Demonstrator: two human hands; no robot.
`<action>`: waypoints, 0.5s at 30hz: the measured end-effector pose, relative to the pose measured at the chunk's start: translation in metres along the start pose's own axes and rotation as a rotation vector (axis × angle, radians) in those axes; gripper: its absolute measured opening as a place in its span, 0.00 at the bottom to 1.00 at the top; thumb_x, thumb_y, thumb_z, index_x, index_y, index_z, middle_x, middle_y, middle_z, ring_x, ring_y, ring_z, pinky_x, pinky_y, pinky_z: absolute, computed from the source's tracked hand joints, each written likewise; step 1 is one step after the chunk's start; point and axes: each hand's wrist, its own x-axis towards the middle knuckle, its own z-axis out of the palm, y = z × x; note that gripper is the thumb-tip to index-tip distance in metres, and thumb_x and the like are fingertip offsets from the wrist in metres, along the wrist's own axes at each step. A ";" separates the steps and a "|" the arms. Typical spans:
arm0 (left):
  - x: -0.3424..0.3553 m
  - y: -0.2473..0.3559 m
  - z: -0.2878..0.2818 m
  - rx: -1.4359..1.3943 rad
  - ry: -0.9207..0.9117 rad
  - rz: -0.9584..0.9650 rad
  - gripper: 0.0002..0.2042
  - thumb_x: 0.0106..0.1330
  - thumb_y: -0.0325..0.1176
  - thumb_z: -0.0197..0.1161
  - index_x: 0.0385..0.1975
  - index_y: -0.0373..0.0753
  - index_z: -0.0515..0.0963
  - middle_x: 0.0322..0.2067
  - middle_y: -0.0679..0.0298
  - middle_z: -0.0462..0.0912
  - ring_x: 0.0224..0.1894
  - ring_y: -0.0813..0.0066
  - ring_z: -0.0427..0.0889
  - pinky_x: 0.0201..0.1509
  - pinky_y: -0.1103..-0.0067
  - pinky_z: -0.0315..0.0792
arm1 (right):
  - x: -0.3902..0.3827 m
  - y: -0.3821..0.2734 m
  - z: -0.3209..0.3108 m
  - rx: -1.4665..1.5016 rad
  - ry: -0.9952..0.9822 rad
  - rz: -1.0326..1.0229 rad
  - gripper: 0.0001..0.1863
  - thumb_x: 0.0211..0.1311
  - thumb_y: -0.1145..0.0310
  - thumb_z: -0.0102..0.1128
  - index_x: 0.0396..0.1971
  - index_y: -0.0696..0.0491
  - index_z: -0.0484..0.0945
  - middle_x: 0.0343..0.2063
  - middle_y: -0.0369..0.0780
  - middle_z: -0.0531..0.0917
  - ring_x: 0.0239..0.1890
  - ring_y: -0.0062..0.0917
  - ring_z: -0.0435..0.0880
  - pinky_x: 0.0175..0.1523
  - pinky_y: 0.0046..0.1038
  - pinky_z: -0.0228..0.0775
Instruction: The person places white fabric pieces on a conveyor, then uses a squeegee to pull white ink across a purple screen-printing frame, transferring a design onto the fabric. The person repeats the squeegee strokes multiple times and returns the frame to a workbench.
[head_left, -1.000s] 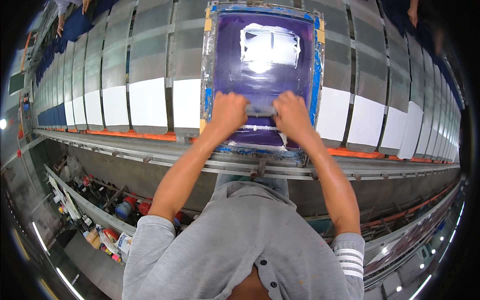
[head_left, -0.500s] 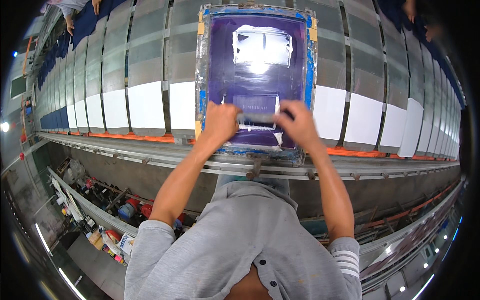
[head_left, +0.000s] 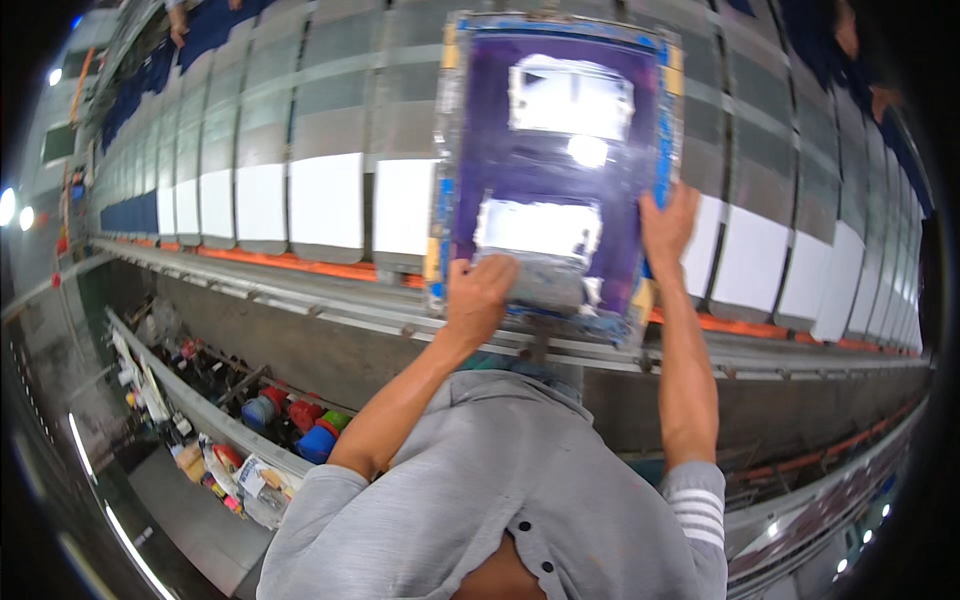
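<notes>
In the head view, my left hand (head_left: 482, 292) was closed on the left end of the grey squeegee (head_left: 550, 284), which lay to its right, long axis running left to right, at the near end of the purple printing screen (head_left: 482, 130). My right hand (head_left: 669, 228), farther from the squeegee, gripped the screen frame's right side. White sheets (head_left: 327, 205) lay on grey boards (head_left: 330, 100) to either side; coloured tubs (head_left: 318, 442) stood near left.

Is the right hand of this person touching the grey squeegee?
Apart. The head view shows purple mesh between the right hand, at the right side of the frame, and the grey squeegee.
</notes>
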 end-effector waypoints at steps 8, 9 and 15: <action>-0.021 -0.095 -0.051 -0.018 0.048 0.030 0.16 0.52 0.19 0.60 0.41 0.37 0.83 0.42 0.58 0.88 0.46 0.66 0.86 0.45 0.66 0.62 | -0.030 -0.086 0.055 0.131 0.052 -0.034 0.28 0.53 0.61 0.70 0.51 0.61 0.77 0.47 0.51 0.77 0.53 0.47 0.76 0.60 0.45 0.68; -0.028 -0.113 -0.058 -0.008 0.046 0.036 0.19 0.49 0.18 0.61 0.44 0.37 0.83 0.45 0.58 0.88 0.48 0.66 0.86 0.46 0.66 0.63 | -0.035 -0.099 0.067 0.016 0.074 -0.058 0.28 0.53 0.61 0.70 0.51 0.61 0.77 0.47 0.52 0.77 0.53 0.48 0.76 0.59 0.47 0.68; -0.030 -0.152 -0.093 0.057 -0.046 0.022 0.23 0.45 0.16 0.61 0.45 0.39 0.83 0.45 0.62 0.88 0.47 0.67 0.85 0.47 0.67 0.62 | -0.055 -0.148 0.095 0.235 0.102 -0.015 0.29 0.55 0.66 0.69 0.56 0.63 0.73 0.46 0.50 0.74 0.51 0.47 0.77 0.54 0.44 0.74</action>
